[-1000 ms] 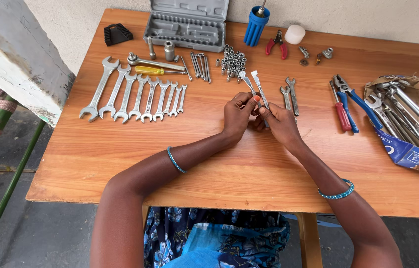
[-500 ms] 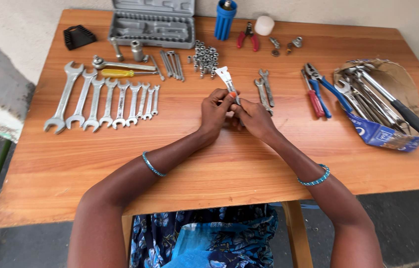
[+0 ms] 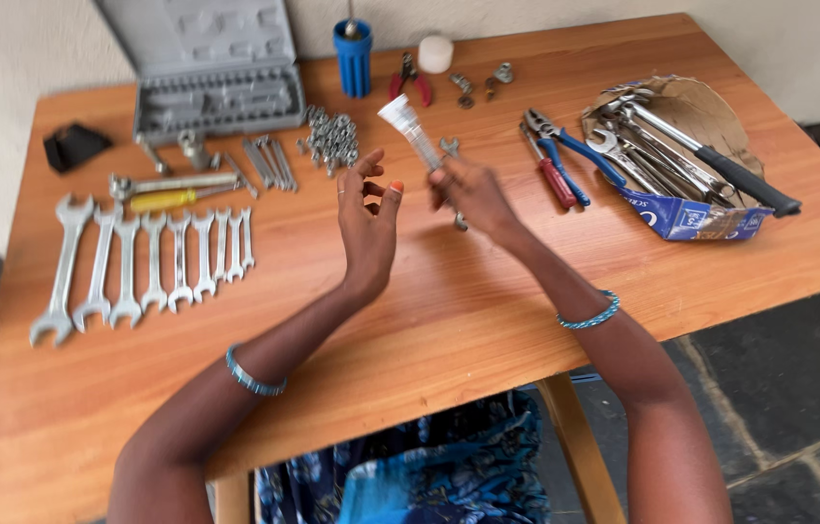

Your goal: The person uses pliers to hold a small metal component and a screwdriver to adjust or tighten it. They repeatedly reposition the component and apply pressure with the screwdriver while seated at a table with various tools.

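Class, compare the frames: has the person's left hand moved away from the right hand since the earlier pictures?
Yes. The left hand has let go and drawn back toward the row of spanners, fingers spread, while the right hand alone holds the small clear tube.

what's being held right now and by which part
The right hand holds a small clear plastic tube by its lower end, its capped top pointing up and away. The left hand is open beside it, holding nothing.

Soft, even daylight, faint shadows; raised hands slightly motion-blurred (frame edges mildly stretched).
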